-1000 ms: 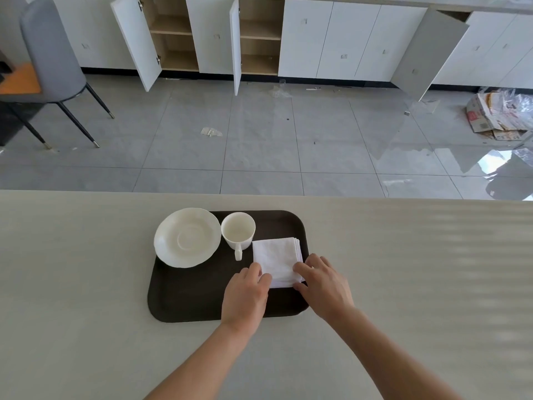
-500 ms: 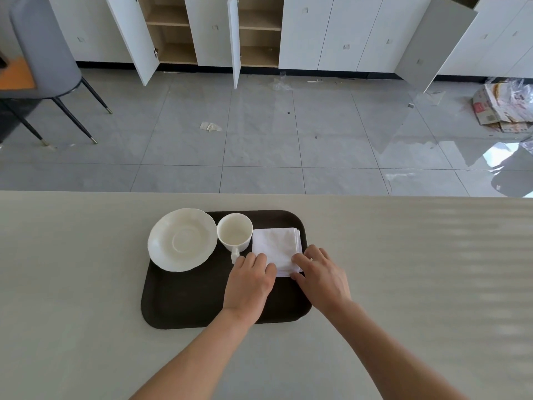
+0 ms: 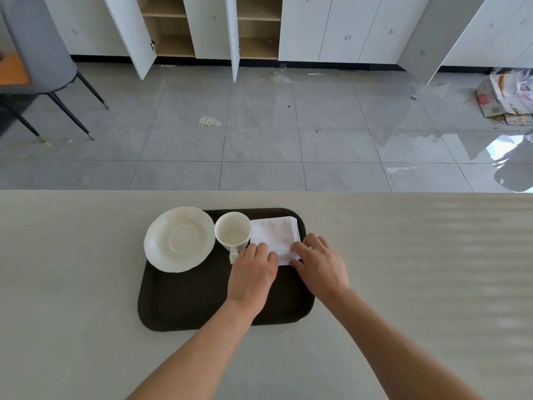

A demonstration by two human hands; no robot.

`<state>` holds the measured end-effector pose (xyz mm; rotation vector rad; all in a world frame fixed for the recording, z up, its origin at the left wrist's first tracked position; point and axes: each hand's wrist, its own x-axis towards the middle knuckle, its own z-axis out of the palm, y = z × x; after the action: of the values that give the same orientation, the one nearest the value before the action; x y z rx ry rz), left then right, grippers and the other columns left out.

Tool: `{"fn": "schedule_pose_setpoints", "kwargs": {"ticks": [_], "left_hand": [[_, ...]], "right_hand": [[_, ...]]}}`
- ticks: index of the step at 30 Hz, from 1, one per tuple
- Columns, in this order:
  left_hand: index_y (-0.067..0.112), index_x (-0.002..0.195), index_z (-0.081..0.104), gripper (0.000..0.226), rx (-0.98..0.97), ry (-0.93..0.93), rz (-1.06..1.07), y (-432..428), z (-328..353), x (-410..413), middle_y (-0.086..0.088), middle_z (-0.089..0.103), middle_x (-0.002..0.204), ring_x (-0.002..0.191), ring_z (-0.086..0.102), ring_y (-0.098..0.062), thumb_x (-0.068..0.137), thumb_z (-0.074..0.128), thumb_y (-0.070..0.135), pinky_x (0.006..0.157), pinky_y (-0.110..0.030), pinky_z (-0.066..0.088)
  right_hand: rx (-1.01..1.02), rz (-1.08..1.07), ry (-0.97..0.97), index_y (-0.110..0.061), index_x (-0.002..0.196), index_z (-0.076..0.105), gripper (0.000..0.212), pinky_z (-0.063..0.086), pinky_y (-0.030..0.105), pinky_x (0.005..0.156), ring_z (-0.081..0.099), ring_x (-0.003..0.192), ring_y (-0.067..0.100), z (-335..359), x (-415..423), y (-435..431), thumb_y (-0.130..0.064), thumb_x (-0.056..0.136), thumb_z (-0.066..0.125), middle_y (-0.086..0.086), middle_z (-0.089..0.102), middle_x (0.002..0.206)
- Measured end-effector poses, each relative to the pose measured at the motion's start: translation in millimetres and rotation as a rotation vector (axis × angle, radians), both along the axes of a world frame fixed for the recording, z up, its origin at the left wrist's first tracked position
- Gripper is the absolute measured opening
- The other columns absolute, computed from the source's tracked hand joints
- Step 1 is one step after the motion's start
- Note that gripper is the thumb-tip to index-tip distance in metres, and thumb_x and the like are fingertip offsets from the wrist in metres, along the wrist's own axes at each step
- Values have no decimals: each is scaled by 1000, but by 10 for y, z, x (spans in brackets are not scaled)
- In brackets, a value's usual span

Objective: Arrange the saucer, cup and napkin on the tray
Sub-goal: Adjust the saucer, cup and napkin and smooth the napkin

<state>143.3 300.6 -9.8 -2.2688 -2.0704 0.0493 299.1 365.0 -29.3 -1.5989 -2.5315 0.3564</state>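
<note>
Item: napkin point(image 3: 275, 236), white, folded square of several plies, lying flat at the far right corner of the dark tray point(image 3: 187, 301), its left edge just beside the cup point(image 3: 233, 232); judged light, soft and limp, likely to slide or fan apart if pushed from one side; best handled by pressing flat or pinching the near folded edge. Left hand point(image 3: 252, 274): fingers loosely curled, tips resting on the napkin's near left corner, gripping nothing. Right hand point(image 3: 320, 264): fingers bent, tips on the near right corner, grasp not evident. Cup: upright, handle toward the person, beside the saucer point(image 3: 179, 239); both judged rigid, smooth, breakable; saucer overhangs the tray's left rim.
</note>
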Motion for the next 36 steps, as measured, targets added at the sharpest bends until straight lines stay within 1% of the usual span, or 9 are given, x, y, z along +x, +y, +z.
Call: {"fn": "schedule_pose_setpoints", "kwargs": {"ticks": [14, 18, 23, 25, 26, 28, 29, 32, 36], "left_hand": [[17, 81, 64, 26, -84, 6, 23, 33, 12, 30, -3, 62, 78, 71, 59, -17, 65, 84, 12, 65, -29, 53], [17, 88, 65, 22, -99, -4, 16, 35, -28, 36, -3, 63, 83, 76, 60, -17, 73, 81, 15, 71, -28, 55], [16, 91, 64, 22, -54, -42, 12, 41, -108, 20, -5, 63, 87, 79, 60, -18, 74, 79, 15, 71, -29, 56], [13, 102, 63, 30, -19, -95, 12, 28, -159, 0, -10, 63, 99, 92, 63, -24, 75, 75, 16, 78, -32, 57], [12, 112, 62, 38, -18, -128, 13, 14, -193, -9, -14, 63, 111, 105, 63, -29, 77, 73, 19, 86, -36, 56], [13, 134, 53, 54, -63, -186, 13, -25, -260, -21, -23, 54, 138, 132, 51, -38, 83, 65, 29, 105, -43, 48], [15, 143, 45, 58, -92, -197, 8, -43, -291, -20, -25, 43, 150, 142, 40, -40, 88, 56, 33, 113, -46, 41], [18, 155, 19, 66, -155, -207, 3, -76, -383, -16, -23, 13, 164, 153, 9, -37, 96, 31, 44, 123, -48, 19], [16, 157, 4, 75, -157, -174, -4, -79, -458, 4, -22, -4, 165, 153, -8, -36, 94, 16, 56, 125, -48, 3]], "right_hand": [[15, -10, 18, -21, 97, 62, 17, 51, 34, 53, 53, 90, 22, -21, -30, 13, -29, 86, 71, -2, 57, 97], [18, -17, 29, -19, 95, 62, 17, 50, 34, 51, 53, 87, 22, -36, -29, 6, -26, 84, 73, -1, 57, 94], [37, -3, 30, -19, 98, 66, 23, 51, 34, 53, 54, 92, 25, -23, -11, 27, -27, 80, 78, 0, 59, 102], [59, 26, 43, -21, 110, 66, 35, 57, 39, 66, 53, 103, 26, -16, -13, 25, -32, 79, 78, -1, 60, 119], [48, 44, 45, -23, 123, 62, 45, 57, 40, 81, 49, 115, 27, -14, -16, 28, -36, 82, 73, -2, 57, 134], [-21, 61, 6, -24, 149, 39, 62, 37, 41, 111, 26, 143, 27, -28, -25, 48, -48, 93, 52, -7, 31, 161], [-54, 64, -37, -24, 155, 25, 65, 24, 42, 118, 10, 151, 26, -50, -28, 69, -52, 98, 37, -11, 15, 166], [-106, 88, -135, -26, 158, 2, 67, 4, 46, 124, -19, 151, 24, -101, -51, 158, -56, 98, 10, -15, -10, 164], [-133, 98, -193, -28, 157, -5, 66, -1, 49, 124, -25, 148, 23, -177, -63, 230, -57, 99, 7, -16, -14, 164]]}}
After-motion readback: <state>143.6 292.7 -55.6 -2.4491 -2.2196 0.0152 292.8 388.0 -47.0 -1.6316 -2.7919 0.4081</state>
